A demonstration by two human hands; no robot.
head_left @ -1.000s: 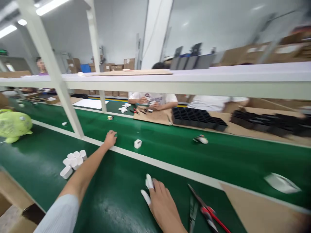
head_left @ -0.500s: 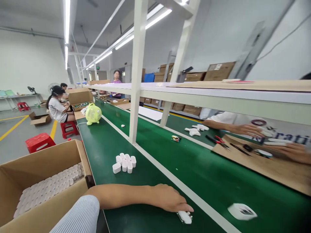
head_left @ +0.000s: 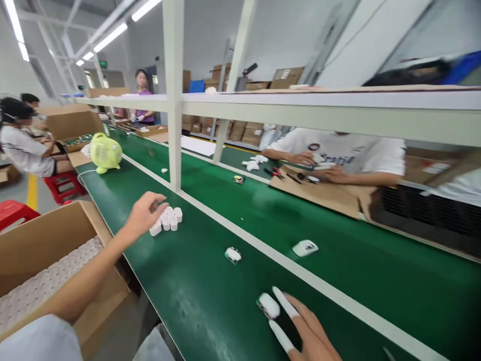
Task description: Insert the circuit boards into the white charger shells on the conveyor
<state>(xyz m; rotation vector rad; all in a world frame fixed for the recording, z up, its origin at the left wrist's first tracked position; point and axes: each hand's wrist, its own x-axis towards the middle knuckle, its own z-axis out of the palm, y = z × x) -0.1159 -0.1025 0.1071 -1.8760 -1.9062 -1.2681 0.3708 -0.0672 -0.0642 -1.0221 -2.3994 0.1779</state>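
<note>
My left hand [head_left: 143, 214] reaches out to a cluster of small white plastic caps [head_left: 167, 220] on the green belt [head_left: 195, 296]; its fingers curl around the nearest caps. My right hand [head_left: 304, 331] lies low at the bottom edge, with white cots on two fingertips, its fingers stretched beside a small white part [head_left: 268, 305]. Another small white part [head_left: 233, 254] lies on the near belt between my hands. A third white part [head_left: 305, 247] sits on the far belt, past the white dividing strip [head_left: 263, 253].
An open cardboard box [head_left: 48, 250] of white caps stands at my left. A yellow-green fan [head_left: 105, 153] sits further up the belt. A white post [head_left: 173, 95] and shelf [head_left: 300, 108] cross above. People work opposite at cardboard mats [head_left: 319, 193] with pliers, and others sit at the left.
My left hand has drawn back from the belt's middle, left a small white part on the near belt, and moved left to the cluster of caps. My right hand shows again beside a white part.
</note>
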